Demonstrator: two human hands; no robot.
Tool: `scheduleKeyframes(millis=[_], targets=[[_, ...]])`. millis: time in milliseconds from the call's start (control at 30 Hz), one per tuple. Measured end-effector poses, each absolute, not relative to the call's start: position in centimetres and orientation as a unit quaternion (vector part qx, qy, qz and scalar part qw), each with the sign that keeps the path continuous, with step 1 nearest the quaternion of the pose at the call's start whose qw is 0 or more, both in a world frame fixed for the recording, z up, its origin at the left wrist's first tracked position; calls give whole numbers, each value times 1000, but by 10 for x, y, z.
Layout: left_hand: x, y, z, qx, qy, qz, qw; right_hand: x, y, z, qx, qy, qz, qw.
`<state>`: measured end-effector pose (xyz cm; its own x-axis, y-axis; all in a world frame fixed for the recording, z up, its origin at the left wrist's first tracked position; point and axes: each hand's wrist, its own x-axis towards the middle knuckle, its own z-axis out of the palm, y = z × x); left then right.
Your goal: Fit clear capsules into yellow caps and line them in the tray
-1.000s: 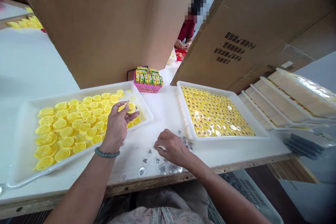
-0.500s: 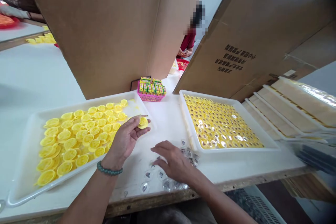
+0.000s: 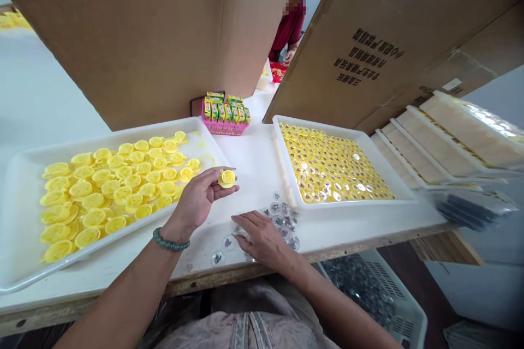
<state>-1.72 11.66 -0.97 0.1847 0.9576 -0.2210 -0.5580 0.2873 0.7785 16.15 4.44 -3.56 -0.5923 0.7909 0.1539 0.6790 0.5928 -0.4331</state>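
My left hand (image 3: 200, 196) holds a small yellow plastic cup-and-saucer piece (image 3: 227, 178) between thumb and fingers, just off the right edge of the left white tray (image 3: 123, 130). In that tray lie many similar yellow pieces (image 3: 110, 188). My right hand (image 3: 262, 237) rests low over the table among loose clear round discs (image 3: 284, 221) with dark prints. Its fingers are stretched out with the thumb apart, and no held thing shows. Part of the discs is hidden beneath this hand. A few single discs (image 3: 217, 258) lie to its left near the table edge.
On the right, a white tray (image 3: 352, 204) is filled with yellow pieces under shiny discs. A pink basket (image 3: 225, 128) of small boxes stands between cardboard panels (image 3: 164, 38). Tilted trays (image 3: 462, 131) are at far right, a crate (image 3: 405, 305) below. Another person (image 3: 289, 30) is behind.
The view has tipped down, so more of the lap and crate shows. My right hand has come down onto the discs. The left hand still holds the yellow piece.
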Motion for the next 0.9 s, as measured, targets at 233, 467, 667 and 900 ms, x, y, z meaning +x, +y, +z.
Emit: scheduleKeyframes(millis=[233,467,667,900], targets=[[-37,125,-5,219,338,616,677,155,101,-3,-484,-800,198,294],[-54,131,-5,203,334,682,618,99,169,8,-425,-817,228,315],[-55,133,-7,188,352,680,616,95,178,-10,-456,-742,352,344],[-48,131,-10,206,354,656,634,110,161,3,-428,-784,278,353]])
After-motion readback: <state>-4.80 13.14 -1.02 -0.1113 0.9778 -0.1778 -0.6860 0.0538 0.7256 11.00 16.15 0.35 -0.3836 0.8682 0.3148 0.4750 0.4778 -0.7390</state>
